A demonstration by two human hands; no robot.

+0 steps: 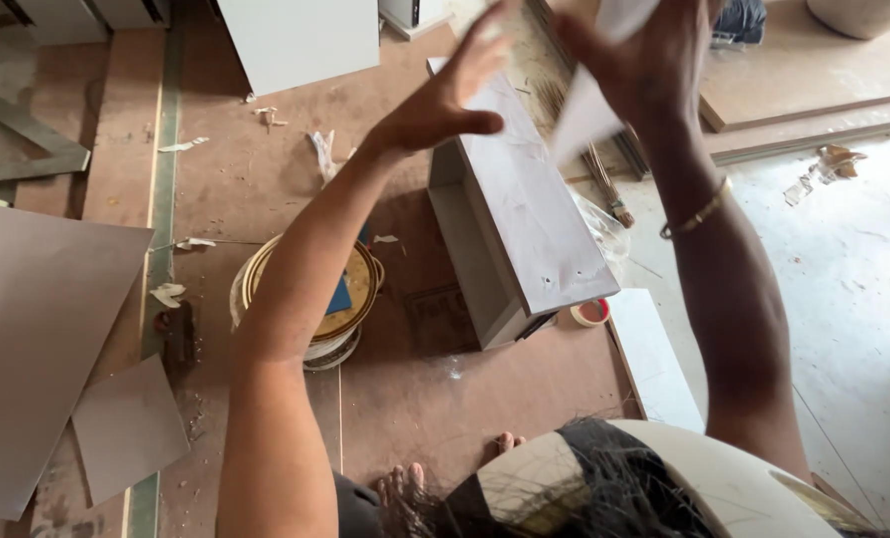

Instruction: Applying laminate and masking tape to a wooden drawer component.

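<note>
Gripped white sheet (590, 105) w/ right hand (644, 65), left hand (445, 95) spread open beside it, above grey box (525, 209).

Box (525, 209) and tin (350, 299) on floor (435, 399)

A carpentry or furniture-making workshop, with work done on the floor (266, 189), which is covered in brown board. Cut laminate sheets (36, 339) lie about, a half-built grey cabinet box (525, 219) rests on its side, an open adhesive tin (350, 299) stands near, and torn scraps (824, 164) and dust litter the ground.
</note>
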